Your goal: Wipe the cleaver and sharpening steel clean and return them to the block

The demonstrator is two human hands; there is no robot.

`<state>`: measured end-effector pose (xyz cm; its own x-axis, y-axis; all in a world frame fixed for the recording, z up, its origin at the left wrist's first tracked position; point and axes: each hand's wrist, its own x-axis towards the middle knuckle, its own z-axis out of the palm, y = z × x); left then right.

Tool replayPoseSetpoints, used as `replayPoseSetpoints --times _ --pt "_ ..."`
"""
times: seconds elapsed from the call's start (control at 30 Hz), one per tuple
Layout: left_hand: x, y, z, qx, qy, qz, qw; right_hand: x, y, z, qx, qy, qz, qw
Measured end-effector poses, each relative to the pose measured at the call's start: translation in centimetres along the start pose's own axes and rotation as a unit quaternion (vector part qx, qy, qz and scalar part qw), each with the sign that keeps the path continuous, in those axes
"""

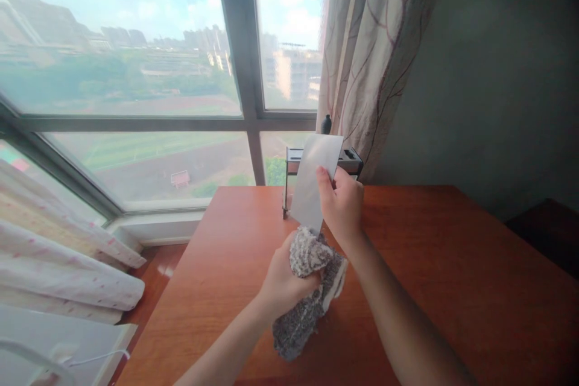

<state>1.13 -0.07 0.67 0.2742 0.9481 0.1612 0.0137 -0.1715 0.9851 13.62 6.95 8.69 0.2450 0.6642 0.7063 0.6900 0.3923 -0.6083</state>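
Observation:
Bunched in my left hand (289,274) is a fluffy grey cloth (296,325), its lower part hanging down over the table. My left fingers are wrapped round it. My right hand (341,202) grips a flat, pale silver sheet (314,178) by its right edge, thumb on the face toward me. The sheet is tilted, and its lower end reaches the top of the bunched cloth. Whether the cloth wraps that end cannot be made out. Behind the sheet stands a small metal frame (350,160) with a dark knob (326,125) on top, partly hidden by the sheet and my right hand.
Both hands are above a brown wooden table (420,265). A large window (181,120) lies beyond its far and left sides. A patterned curtain (384,30) hangs behind the metal frame, and another curtain (58,265) is at the left. A white surface with a cable (99,359) is at lower left.

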Motion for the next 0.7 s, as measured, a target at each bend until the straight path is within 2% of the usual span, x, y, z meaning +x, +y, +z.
replayPoseSetpoints --times 0.13,0.27,0.47,0.7 --pt "0.3 0.5 -0.8 -0.121 -0.096 -0.060 0.986 0.2 1.3 0.4 0.164 -0.047 0.069 0.983" --pt "0.2 1.0 -1.2 -0.241 -0.164 -0.128 0.948 0.4 2.6 0.9 0.257 -0.040 0.127 0.957" --pt "0.0 0.6 -1.1 -0.293 -0.157 -0.161 0.929 1.9 4.0 0.9 0.280 0.006 0.149 0.948" --pt "-0.2 -0.1 -1.4 -0.276 -0.172 -0.163 0.932 4.3 5.4 -0.1 0.268 0.091 0.126 0.951"
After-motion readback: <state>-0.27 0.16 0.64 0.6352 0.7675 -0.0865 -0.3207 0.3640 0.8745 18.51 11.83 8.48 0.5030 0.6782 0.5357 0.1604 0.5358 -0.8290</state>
